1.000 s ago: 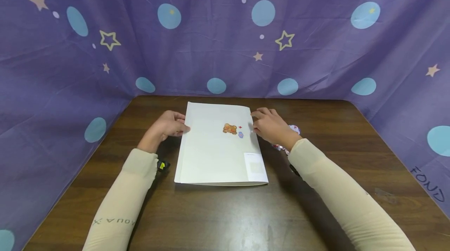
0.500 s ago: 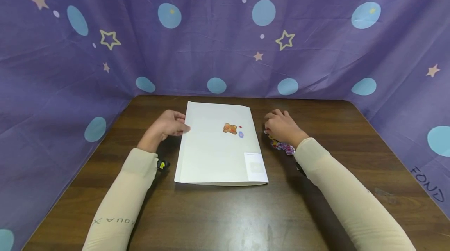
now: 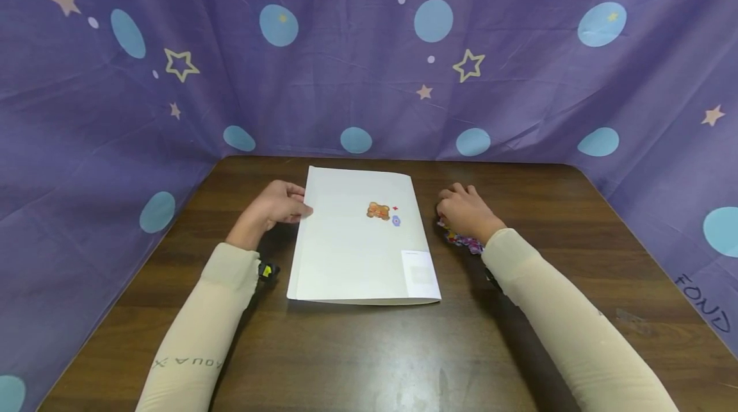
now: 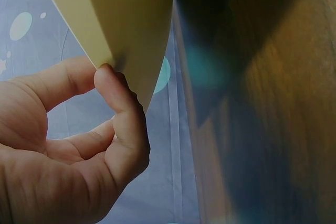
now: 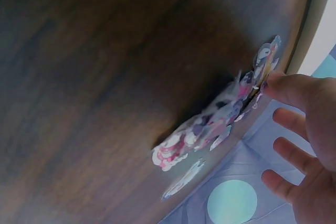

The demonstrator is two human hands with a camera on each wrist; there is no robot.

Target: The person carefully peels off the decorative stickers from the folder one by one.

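A white paper folder (image 3: 352, 245) lies on the table, its near edge slightly parted. Its cover bears a brown bear sticker (image 3: 378, 211), a purple flower sticker (image 3: 396, 221) and a tiny red one. My left hand (image 3: 278, 202) pinches the folder's left edge between thumb and finger; in the left wrist view that edge (image 4: 105, 19) is lifted off the table. Right of the folder, my right hand (image 3: 464, 212) touches a heap of small cut-out stickers (image 5: 202, 127). One digit (image 5: 289, 88) meets the heap's end while the others are spread apart. A single sticker (image 5: 184, 179) lies beside the heap.
The dark wooden table (image 3: 369, 361) extends around the folder. A purple curtain (image 3: 357, 66) with stars and blue ovals hangs behind it and at both sides. A white label (image 3: 419, 274) sits at the folder's lower right corner.
My right hand has left the folder's right edge and moved right to the sticker heap, where it stays with small finger movements. The left hand and folder have not moved.
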